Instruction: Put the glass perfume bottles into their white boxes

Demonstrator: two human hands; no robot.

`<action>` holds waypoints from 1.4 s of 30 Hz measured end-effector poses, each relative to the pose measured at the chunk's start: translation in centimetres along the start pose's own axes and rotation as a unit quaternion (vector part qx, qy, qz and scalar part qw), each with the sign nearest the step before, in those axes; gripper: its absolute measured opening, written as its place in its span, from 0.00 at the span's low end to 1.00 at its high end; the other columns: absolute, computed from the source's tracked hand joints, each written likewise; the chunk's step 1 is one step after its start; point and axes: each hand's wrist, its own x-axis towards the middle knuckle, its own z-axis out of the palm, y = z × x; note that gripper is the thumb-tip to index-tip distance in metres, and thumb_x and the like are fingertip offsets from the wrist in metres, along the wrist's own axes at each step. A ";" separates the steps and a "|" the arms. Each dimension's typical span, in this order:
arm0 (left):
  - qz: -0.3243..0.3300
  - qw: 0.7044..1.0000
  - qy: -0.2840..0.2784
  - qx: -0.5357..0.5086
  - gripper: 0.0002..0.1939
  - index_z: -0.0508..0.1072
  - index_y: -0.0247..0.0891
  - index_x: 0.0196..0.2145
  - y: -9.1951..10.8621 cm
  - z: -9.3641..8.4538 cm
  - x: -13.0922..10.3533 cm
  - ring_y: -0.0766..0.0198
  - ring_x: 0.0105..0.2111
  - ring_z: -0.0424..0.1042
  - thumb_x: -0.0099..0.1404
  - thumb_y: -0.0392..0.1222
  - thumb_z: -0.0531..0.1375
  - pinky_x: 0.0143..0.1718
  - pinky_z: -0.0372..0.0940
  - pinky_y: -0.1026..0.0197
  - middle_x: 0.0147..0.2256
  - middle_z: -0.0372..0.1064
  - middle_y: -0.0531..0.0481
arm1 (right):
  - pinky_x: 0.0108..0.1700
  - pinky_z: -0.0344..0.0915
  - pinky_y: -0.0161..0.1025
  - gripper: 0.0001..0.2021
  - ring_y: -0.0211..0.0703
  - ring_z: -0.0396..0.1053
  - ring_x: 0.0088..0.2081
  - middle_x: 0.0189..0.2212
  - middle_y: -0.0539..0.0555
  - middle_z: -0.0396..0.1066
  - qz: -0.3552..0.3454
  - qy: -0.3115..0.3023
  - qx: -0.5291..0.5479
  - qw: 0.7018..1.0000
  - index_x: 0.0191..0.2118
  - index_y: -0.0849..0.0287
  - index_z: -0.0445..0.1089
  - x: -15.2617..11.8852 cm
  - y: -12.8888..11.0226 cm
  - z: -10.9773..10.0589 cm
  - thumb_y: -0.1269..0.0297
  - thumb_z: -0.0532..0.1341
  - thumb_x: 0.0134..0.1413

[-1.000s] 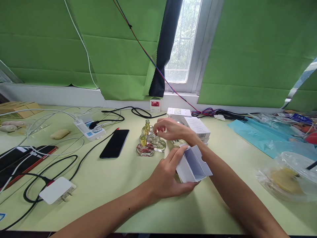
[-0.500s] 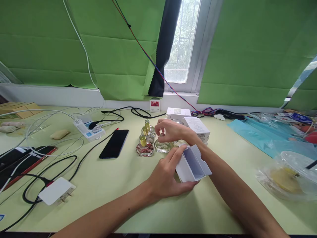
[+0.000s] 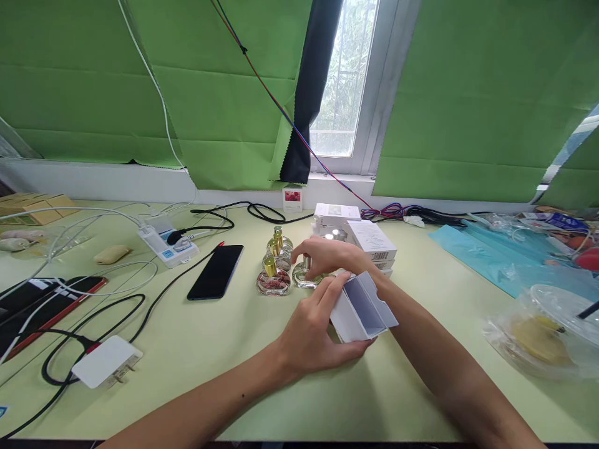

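My left hand (image 3: pixel 322 324) grips a small white cardboard box (image 3: pixel 362 308), its open end facing up toward me and its flap sticking out. Farther back, my right hand (image 3: pixel 322 254) has its fingers closed around the neck of a clear glass perfume bottle (image 3: pixel 302 279) standing on the table; part of the bottle is hidden by the fingers. Just left of it stands a pinkish perfume bottle (image 3: pixel 274 284) with a gold neck. More gold-necked bottles (image 3: pixel 279 252) line up behind that one. Silver caps (image 3: pixel 336 234) show beyond my right hand.
White boxes (image 3: pixel 372 240) are stacked behind my right forearm. A black phone (image 3: pixel 216 272) lies left of the bottles. Cables and a white charger (image 3: pixel 107 360) spread over the left side. To the right are a blue sheet (image 3: pixel 477 252) and a clear plastic cup (image 3: pixel 561 318).
My right hand has lowered slightly, with its fingers now around the neck of the clear bottle. My left hand and the box have shifted very slightly left.
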 end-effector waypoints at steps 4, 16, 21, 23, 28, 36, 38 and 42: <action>-0.020 1.000 0.014 0.016 0.43 0.56 0.41 0.63 0.2 -0.3 0.2 0.49 0.53 0.75 0.55 0.50 0.70 0.50 0.75 0.52 0.55 0.71 0.38 | 0.29 0.56 0.33 0.19 0.39 0.66 0.31 0.31 0.51 0.72 -0.002 0.029 0.010 1.000 0.46 0.57 0.78 -0.2 -0.1 -0.2 0.73 0.69 0.44; -0.114 0.990 0.018 0.085 0.37 0.63 0.36 0.58 0.3 -1.1 1.0 0.48 0.43 0.78 0.57 0.57 0.67 0.41 0.75 0.47 0.48 0.73 0.38 | 0.35 0.58 0.35 0.18 0.40 0.69 0.32 0.27 0.47 0.72 -0.013 0.136 0.076 0.988 0.47 0.58 0.73 -0.2 0.9 -1.2 0.68 0.69 0.48; -0.172 0.982 0.011 0.083 0.33 0.68 0.38 0.54 -0.2 -1.8 1.7 0.48 0.42 0.77 0.57 0.58 0.68 0.41 0.75 0.47 0.47 0.75 0.40 | 0.35 0.58 0.36 0.18 0.39 0.66 0.29 0.23 0.44 0.68 -0.002 0.233 0.111 0.966 0.46 0.57 0.72 -1.0 1.1 -2.0 0.64 0.68 0.46; -0.192 0.979 0.010 0.063 0.30 0.70 0.39 0.51 -0.3 -2.1 2.1 0.49 0.41 0.78 0.57 0.57 0.69 0.40 0.74 0.48 0.45 0.77 0.42 | 0.35 0.58 0.36 0.17 0.39 0.65 0.27 0.21 0.43 0.67 0.013 0.270 0.119 0.955 0.44 0.57 0.72 -1.2 1.1 -2.4 0.63 0.68 0.46; -0.252 0.967 0.028 0.011 0.29 0.72 0.39 0.49 -0.8 -2.5 2.8 0.53 0.34 0.78 0.55 0.57 0.69 0.33 0.74 0.52 0.37 0.79 0.47 | 0.37 0.60 0.37 0.15 0.39 0.67 0.28 0.22 0.44 0.68 0.054 0.336 0.133 0.931 0.43 0.56 0.72 -2.0 0.0 -3.2 0.65 0.66 0.45; -0.272 0.962 0.027 0.010 0.31 0.72 0.39 0.50 -1.0 -2.7 2.8 0.54 0.34 0.78 0.56 0.60 0.69 0.34 0.74 0.53 0.36 0.79 0.47 | 0.38 0.63 0.38 0.14 0.41 0.71 0.28 0.23 0.45 0.70 0.064 0.371 0.166 0.912 0.42 0.56 0.70 -3.2 -0.3 -3.6 0.65 0.66 0.46; -0.256 0.964 0.038 0.060 0.34 0.71 0.37 0.53 -1.1 -2.6 2.7 0.50 0.40 0.78 0.54 0.58 0.70 0.39 0.74 0.49 0.43 0.78 0.42 | 0.36 0.64 0.38 0.14 0.41 0.71 0.27 0.22 0.44 0.70 0.071 0.379 0.176 0.906 0.42 0.56 0.70 -3.5 -0.4 -3.7 0.65 0.65 0.46; -0.215 0.968 0.044 0.119 0.35 0.69 0.36 0.55 -1.4 -2.2 2.4 0.47 0.46 0.77 0.56 0.58 0.68 0.42 0.72 0.48 0.49 0.76 0.39 | 0.34 0.63 0.38 0.14 0.40 0.68 0.24 0.19 0.43 0.66 0.084 0.408 0.193 0.888 0.41 0.56 0.69 -4.1 -0.8 -3.9 0.64 0.66 0.46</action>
